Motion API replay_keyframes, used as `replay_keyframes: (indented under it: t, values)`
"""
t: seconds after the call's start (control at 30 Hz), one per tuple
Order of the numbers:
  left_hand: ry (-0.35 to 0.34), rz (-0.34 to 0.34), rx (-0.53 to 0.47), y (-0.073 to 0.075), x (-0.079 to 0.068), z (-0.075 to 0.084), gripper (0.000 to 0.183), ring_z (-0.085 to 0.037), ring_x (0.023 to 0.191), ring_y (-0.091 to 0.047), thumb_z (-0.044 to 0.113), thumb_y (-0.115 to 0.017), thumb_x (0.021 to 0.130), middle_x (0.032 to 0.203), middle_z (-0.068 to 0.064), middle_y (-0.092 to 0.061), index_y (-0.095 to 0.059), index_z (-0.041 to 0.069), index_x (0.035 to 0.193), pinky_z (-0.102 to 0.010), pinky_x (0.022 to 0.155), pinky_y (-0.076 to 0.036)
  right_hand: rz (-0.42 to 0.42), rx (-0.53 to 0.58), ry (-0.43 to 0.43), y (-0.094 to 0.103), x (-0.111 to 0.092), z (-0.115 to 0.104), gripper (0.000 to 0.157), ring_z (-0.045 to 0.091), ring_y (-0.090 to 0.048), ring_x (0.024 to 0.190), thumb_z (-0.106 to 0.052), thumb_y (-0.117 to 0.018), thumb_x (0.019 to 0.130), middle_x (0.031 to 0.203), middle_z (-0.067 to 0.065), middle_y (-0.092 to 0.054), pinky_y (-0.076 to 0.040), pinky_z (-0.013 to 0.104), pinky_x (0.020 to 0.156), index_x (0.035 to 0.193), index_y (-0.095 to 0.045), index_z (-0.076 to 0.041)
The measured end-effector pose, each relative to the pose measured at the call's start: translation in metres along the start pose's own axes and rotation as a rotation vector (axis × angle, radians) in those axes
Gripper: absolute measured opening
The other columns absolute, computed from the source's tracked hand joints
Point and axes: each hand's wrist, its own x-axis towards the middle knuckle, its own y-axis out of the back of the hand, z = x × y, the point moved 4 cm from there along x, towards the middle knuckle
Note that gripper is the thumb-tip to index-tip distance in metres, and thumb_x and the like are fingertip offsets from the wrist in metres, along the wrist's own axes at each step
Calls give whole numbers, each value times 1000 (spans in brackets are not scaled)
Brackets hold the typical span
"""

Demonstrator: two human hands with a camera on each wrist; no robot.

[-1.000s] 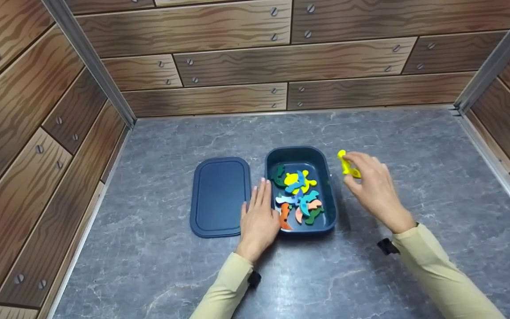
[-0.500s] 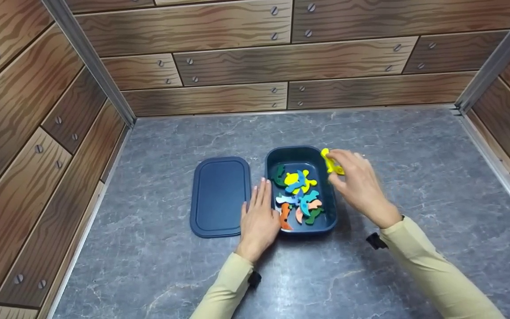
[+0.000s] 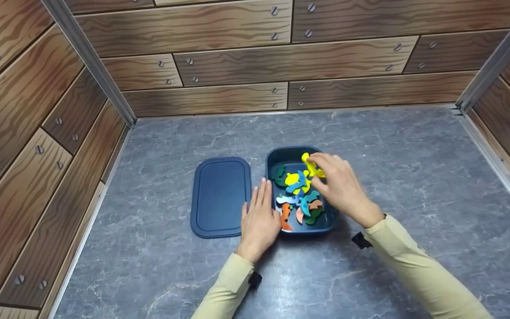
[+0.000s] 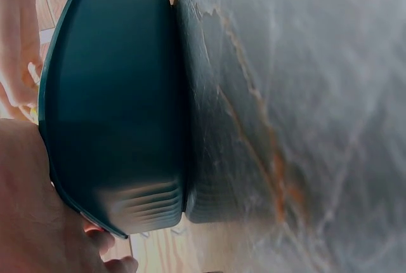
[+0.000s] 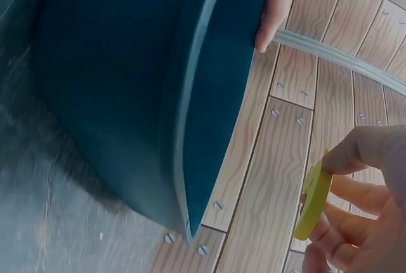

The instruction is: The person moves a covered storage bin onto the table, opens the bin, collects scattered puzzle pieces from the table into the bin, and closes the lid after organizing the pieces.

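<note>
My right hand (image 3: 341, 184) pinches a flat yellow animal-shaped piece (image 5: 313, 204) between thumb and fingertips, over the far right part of a dark blue plastic box (image 3: 277, 155). In the right wrist view the piece stands on edge in the fingers, above the box rim. My left hand (image 3: 258, 223) rests along the left side of the box with its fingers straight, pointing away. Inside the box lie several flat animal-shaped pieces, among them a yellow turtle (image 3: 291, 179), an orange piece (image 3: 286, 216) and a dark green piece (image 3: 280, 176). The right hand hides part of the right rim.
A dark blue lid (image 3: 220, 197) lies flat on the grey marbled table (image 3: 157, 266), left of the box and close to the left hand. Wood-patterned walls (image 3: 228, 66) enclose the table at the back and both sides.
My right hand has carried the yellow piece leftward, from the table right of the box, across the rim to above the inside. The left hand, box and lid have stayed in place.
</note>
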Motion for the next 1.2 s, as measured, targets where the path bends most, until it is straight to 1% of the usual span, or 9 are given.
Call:
replay_keyframes:
  t: [0.33, 0.5, 0.6, 0.7, 0.87, 1.07, 1.2]
  values:
    - [-3, -3, 1, -2, -2, -1, 68, -22, 149, -12, 21, -46, 100, 164, 5, -8, -13, 20, 160, -58, 114, -17, -41, 6, 20, -18, 0, -7, 41, 27, -54, 98, -7, -67, 87, 127, 9, -62, -42, 42, 81, 128, -63, -6]
    - [-7, -4, 9, -1, -2, 0, 68, -22, 149, -12, 21, -46, 100, 164, 5, -8, -13, 20, 160, -59, 114, -17, -47, -1, 18, -22, -1, -8, 46, 28, -51, 104, -15, -67, 88, 140, 12, -55, -41, 46, 88, 133, -60, -6]
    - [-7, -5, 14, 0, -1, 0, 68, -22, 149, -12, 22, -47, 100, 164, 5, -8, -14, 20, 160, -59, 114, -18, -40, -6, 5, -22, -2, -9, 47, 29, -50, 106, -19, -68, 89, 144, 11, -50, -40, 47, 90, 134, -60, -8]
    - [-6, -2, 16, 1, -1, 0, 67, -22, 149, -13, 22, -47, 100, 164, 5, -8, -15, 19, 159, -58, 114, -18, -15, -6, 4, -23, -4, -11, 45, 28, -50, 104, -18, -67, 90, 143, 11, -51, -41, 46, 87, 133, -61, -8]
    - [-4, 2, 14, 1, -1, 0, 68, -21, 149, -13, 22, -47, 100, 164, 5, -9, -15, 20, 159, -59, 114, -18, 0, 26, -5, -25, -11, -11, 43, 27, -49, 102, -16, -66, 90, 142, 11, -52, -41, 43, 84, 132, -61, -7]
    - [-5, 16, 7, 1, -1, -1, 68, -22, 149, -15, 22, -48, 100, 164, 5, -10, -15, 21, 160, -59, 113, -18, 27, 72, -27, -34, -20, -13, 43, 28, -50, 104, -13, -65, 90, 139, 11, -55, -41, 44, 86, 132, -62, -6]
    - [-7, 3, 8, 0, -1, -1, 67, -22, 149, -15, 23, -47, 101, 164, 6, -9, -14, 21, 160, -59, 113, -19, 58, 111, -27, -44, -25, -18, 44, 28, -52, 105, -9, -67, 87, 137, 13, -56, -43, 43, 87, 131, -62, -4]
